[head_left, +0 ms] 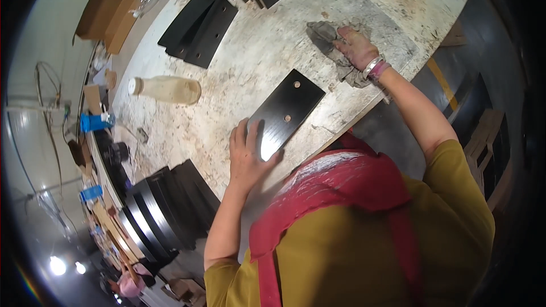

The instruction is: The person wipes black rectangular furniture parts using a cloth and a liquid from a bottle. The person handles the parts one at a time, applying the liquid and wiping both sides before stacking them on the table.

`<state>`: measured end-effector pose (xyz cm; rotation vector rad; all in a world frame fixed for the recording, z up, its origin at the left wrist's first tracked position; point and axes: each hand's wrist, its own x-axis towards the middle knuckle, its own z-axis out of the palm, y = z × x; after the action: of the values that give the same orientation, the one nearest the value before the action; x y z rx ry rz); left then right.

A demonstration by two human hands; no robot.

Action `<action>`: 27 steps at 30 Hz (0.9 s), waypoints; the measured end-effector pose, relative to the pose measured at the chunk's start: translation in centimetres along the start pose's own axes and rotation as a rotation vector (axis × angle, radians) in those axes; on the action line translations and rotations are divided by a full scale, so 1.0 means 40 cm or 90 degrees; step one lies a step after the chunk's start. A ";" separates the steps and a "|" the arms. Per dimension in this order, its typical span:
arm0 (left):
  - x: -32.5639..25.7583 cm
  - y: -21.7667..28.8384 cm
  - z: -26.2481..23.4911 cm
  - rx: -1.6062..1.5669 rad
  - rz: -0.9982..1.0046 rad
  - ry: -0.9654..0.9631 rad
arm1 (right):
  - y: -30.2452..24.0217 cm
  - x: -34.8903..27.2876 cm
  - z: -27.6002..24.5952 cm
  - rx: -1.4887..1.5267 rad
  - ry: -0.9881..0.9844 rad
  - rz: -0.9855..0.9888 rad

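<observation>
A black rectangular panel [284,108] with two round holes lies flat near the table's front edge. My left hand [247,156] grips its lower left end, the fingers along one side and the thumb at the other. Off to the right, my right hand [358,50] is closed on a crumpled grey rag [323,37], pressing it against the table. Part of the rag bunches under the palm and wrist. Its fingertips are partly hidden in the cloth.
The stained white table [227,88] carries a clear bottle [169,90] of cloudy liquid, lying or tilted. Black panels [199,31] with holes lie at the back. Stacked black boards [165,210] stand at the left. An open cardboard box [108,14] sits beyond. Another person [132,283] is far left.
</observation>
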<state>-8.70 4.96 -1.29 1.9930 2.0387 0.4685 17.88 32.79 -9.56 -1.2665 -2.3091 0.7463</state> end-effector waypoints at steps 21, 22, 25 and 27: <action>0.079 0.065 0.154 0.072 -0.149 0.020 | -0.244 -0.023 0.136 -0.021 -0.112 -0.428; 0.075 0.058 0.154 0.081 -0.146 0.032 | -0.225 0.007 0.118 -0.023 -0.136 -0.242; 0.052 0.055 0.153 0.100 -0.137 0.019 | -0.119 0.090 0.029 -0.053 -0.056 -0.173; 0.060 0.057 0.127 0.082 -0.093 -0.050 | -0.108 0.086 -0.013 -0.071 -0.087 -0.214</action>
<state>-4.66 7.65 -4.92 1.8817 2.1950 0.2321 13.66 33.95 -6.17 -0.8579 -2.6145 0.6107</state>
